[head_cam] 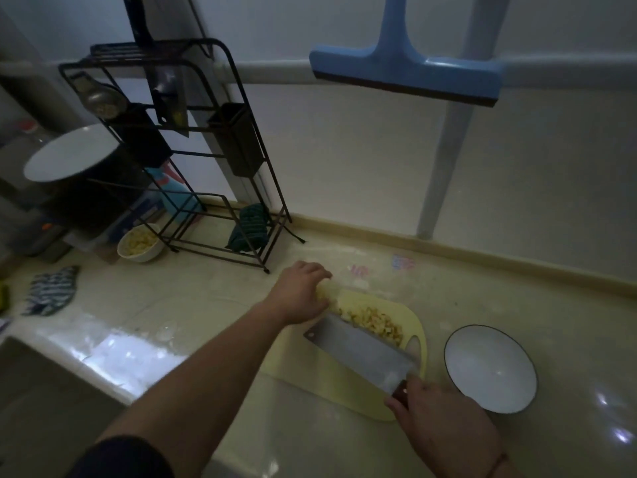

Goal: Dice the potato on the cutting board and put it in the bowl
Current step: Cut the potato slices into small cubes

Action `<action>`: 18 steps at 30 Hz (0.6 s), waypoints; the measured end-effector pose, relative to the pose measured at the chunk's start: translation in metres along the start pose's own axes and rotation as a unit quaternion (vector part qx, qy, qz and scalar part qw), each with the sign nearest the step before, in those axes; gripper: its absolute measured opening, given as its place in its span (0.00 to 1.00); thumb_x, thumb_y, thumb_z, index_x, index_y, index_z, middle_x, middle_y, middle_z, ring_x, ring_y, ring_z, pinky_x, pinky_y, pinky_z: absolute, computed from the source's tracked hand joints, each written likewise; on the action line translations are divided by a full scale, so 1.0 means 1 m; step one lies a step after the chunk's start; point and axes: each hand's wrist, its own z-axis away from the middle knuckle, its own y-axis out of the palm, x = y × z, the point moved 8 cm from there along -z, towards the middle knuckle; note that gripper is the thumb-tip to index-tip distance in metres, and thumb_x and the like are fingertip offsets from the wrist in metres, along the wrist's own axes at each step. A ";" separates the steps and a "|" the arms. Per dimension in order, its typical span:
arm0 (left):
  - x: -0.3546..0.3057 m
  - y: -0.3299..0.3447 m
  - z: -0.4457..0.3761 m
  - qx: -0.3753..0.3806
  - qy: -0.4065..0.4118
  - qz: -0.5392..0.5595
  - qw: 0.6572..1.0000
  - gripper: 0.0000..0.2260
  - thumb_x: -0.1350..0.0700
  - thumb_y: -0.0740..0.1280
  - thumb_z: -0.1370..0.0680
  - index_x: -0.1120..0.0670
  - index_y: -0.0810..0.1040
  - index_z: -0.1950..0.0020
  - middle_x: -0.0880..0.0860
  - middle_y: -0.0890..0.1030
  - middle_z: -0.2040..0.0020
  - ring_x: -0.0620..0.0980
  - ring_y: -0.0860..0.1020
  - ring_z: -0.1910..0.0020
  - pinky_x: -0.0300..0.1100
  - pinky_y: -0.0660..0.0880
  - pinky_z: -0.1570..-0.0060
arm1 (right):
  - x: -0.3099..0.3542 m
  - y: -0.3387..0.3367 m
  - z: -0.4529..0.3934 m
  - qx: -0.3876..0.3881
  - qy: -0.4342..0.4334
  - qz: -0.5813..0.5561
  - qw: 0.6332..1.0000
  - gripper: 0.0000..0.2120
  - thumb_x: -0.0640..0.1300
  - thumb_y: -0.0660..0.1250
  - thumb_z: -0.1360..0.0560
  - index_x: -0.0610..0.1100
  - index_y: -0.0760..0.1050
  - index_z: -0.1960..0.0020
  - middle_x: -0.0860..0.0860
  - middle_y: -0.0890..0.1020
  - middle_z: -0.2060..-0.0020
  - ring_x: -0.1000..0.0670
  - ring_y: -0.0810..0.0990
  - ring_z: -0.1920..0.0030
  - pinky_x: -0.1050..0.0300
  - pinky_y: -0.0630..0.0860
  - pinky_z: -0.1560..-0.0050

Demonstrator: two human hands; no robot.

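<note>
On the pale, glossy counter (193, 315) lies a thin yellow cutting board (312, 376), rounded at the corners with a slot handle at its right end. The left hand (299, 294) curls its fingers over a pale, uncut piece of potato (326, 293) at the board's far left corner, and just right of it a heap of small yellow potato cubes (374, 322) runs along the far edge. A broad, flat steel cleaver (362, 351) stands on the board against that heap, its long axis slanting from the far left to the near right, and the right hand (444, 420) wraps round its dark wooden handle at the board's near right corner. A round white bowl (490, 369) with a dark rim sits just beside the board's right end, apart from it. Bare counter stretches left toward the sink edge; a black wire rack (213, 160) stands at the back wall, well clear, with a small bowl of diced potato (140, 242) beside it.
</note>
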 end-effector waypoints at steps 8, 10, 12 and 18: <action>0.003 0.019 -0.027 0.159 0.062 -0.211 0.963 0.24 0.43 0.64 0.22 0.46 0.71 0.27 0.51 0.74 0.31 0.55 0.69 0.32 0.53 0.61 0.31 | -0.001 -0.004 0.000 -0.029 0.010 0.058 0.998 0.37 0.69 0.40 0.24 0.46 0.62 0.28 0.50 0.83 0.50 0.53 0.83 0.54 0.58 0.70 0.62; 0.002 0.021 -0.030 0.166 0.073 -0.227 0.957 0.23 0.42 0.63 0.22 0.46 0.72 0.28 0.52 0.75 0.33 0.55 0.70 0.34 0.54 0.60 0.32 | -0.007 -0.005 -0.002 -0.056 0.015 0.065 0.996 0.36 0.67 0.43 0.26 0.44 0.75 0.38 0.48 0.84 0.63 0.55 0.82 0.68 0.58 0.70 0.72; 0.003 0.024 -0.031 0.180 0.066 -0.229 0.954 0.24 0.41 0.64 0.23 0.47 0.71 0.28 0.52 0.75 0.35 0.56 0.71 0.35 0.55 0.60 0.32 | -0.012 -0.002 -0.003 -0.092 0.014 0.079 0.992 0.32 0.66 0.51 0.31 0.43 0.84 0.59 0.49 0.76 0.82 0.57 0.70 0.85 0.62 0.58 0.86; 0.003 0.031 -0.034 0.197 0.068 -0.132 0.969 0.20 0.47 0.71 0.25 0.50 0.73 0.35 0.52 0.73 0.41 0.55 0.73 0.46 0.46 0.65 0.45 | -0.018 0.004 -0.001 -0.176 -0.006 0.071 0.982 0.32 0.66 0.50 0.28 0.44 0.82 0.68 0.49 0.70 0.86 0.58 0.66 0.89 0.63 0.50 0.85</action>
